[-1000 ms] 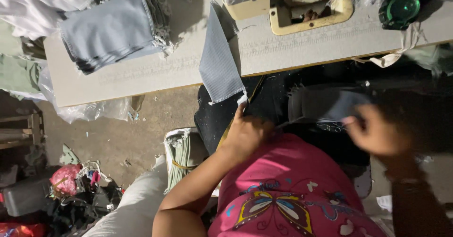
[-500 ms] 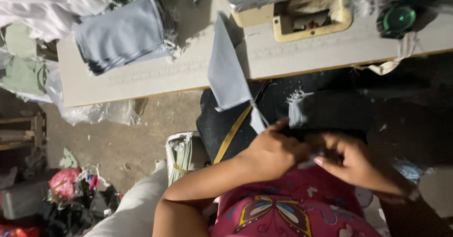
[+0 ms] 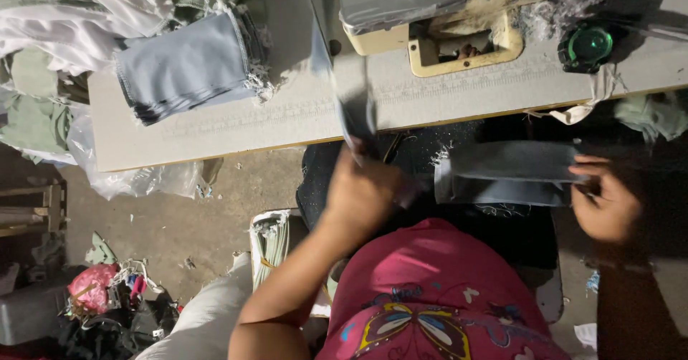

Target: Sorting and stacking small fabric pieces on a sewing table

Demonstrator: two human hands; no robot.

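Left grip: the left hand (image 3: pixel 362 192) is closed, fingers pressed together around the lower end of a narrow blue-grey denim strip (image 3: pixel 356 109), which is blurred.
Right grip: the right hand (image 3: pixel 605 202) pinches the right edge of a flat rectangular blue-grey denim piece (image 3: pixel 505 177) between thumb and fingers.
Strip: it runs up from the left hand across the front edge of the pale grey work table (image 3: pixel 236 120); its exact shape is hard to tell through the blur.
Rectangular piece: held level below the table edge, over the dark lap, between the two hands.
On the table: a folded stack of blue-grey denim pieces (image 3: pixel 190 63) at the left, a cream sewing machine (image 3: pixel 444 23) at the middle, a green round spool (image 3: pixel 589 45) at the right.
Floor, left: crumpled clear plastic sheet (image 3: pixel 136 181) under the table edge.
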